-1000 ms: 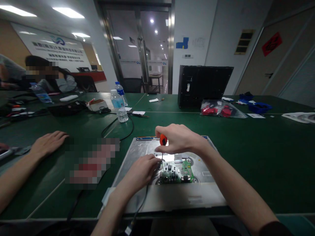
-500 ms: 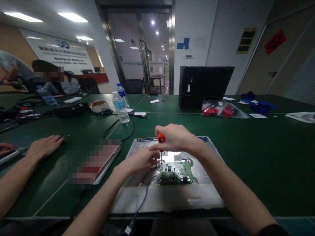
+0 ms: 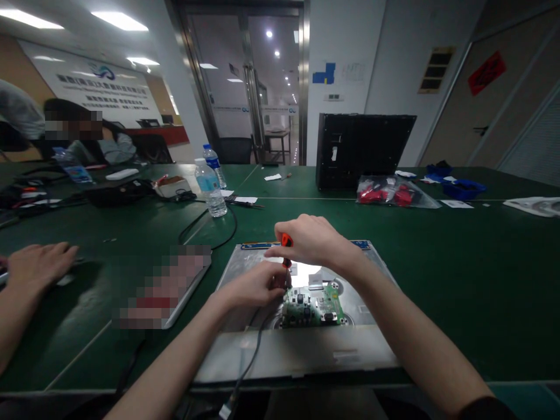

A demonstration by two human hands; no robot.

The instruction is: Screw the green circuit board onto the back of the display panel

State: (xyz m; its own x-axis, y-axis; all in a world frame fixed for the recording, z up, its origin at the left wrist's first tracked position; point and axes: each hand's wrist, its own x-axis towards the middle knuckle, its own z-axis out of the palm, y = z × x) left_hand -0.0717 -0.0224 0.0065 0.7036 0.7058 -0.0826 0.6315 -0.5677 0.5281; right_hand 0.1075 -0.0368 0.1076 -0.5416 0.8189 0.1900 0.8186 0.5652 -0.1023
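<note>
An orange-and-black screwdriver (image 3: 286, 240) stands nearly upright, shaft pointing down at the far left corner of a green circuit board (image 3: 312, 304) atop a silvery flat panel (image 3: 371, 300) lying flat; a thin cable (image 3: 258, 347) trails past the panel's near edge.

Water bottle (image 3: 213, 192) left of a boxy black case (image 3: 367, 149), clear bag (image 3: 396, 194) in front, blue item (image 3: 464, 191) farther right.

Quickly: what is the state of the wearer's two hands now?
Left hand: curled beside the green circuit board; its grip cannot be told.
Right hand: closed, holding the orange-and-black screwdriver.
</note>
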